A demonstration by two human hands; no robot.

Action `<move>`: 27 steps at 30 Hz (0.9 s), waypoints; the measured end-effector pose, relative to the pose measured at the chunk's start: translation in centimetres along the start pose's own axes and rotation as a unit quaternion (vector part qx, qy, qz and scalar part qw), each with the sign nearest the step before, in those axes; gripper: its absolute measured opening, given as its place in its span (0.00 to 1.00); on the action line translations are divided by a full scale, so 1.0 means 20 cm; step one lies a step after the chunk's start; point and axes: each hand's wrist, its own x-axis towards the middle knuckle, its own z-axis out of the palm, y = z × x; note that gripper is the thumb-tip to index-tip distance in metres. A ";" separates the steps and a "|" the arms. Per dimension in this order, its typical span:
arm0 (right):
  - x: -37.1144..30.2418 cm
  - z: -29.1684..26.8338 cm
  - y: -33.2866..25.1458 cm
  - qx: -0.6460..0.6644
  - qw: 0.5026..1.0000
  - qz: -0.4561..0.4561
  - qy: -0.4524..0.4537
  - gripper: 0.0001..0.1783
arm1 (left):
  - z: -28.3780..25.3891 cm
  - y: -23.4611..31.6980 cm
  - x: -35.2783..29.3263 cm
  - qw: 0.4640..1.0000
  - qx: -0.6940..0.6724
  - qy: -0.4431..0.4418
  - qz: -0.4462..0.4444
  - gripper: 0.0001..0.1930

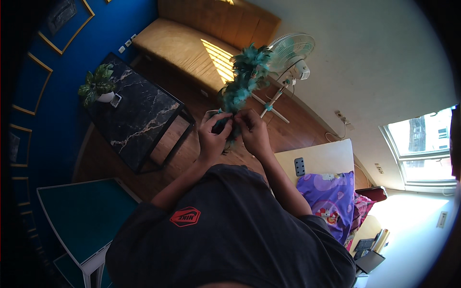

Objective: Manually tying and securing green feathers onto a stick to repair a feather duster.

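A fluffy teal feather duster (236, 93) stands up from between my two hands, its feathers spreading away from me and leaning a little right. My left hand (213, 137) is closed around its lower part, thumb and fingers curled in; something dark shows inside that grip. On the other side my right hand (253, 134) pinches at the base of the feathers, its fingertips close to the left ones. What exactly sits between the right fingertips is too small to tell. A few loose feathers poke out below the hands.
Ahead left stands a black marbled table (132, 108) with a potted plant (98, 81). A padded bench (182, 43) lies beyond, beside a standing fan (290, 53). At right are a cream surface (312, 156) with a purple pillow (331, 197); at left, a green-topped table (86, 211).
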 end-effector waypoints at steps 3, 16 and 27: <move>-0.01 0.00 -0.03 0.001 1.000 0.010 0.001 0.06 | 0.00 0.00 -0.01 1.000 -0.008 -0.004 -0.010 0.09; -0.05 0.03 -0.09 0.013 0.999 0.026 0.022 0.05 | -0.01 0.02 -0.03 0.997 0.032 0.029 0.056 0.06; -0.07 0.03 -0.07 0.035 0.999 0.010 -0.010 0.07 | -0.05 0.04 -0.07 0.999 0.001 0.030 0.030 0.04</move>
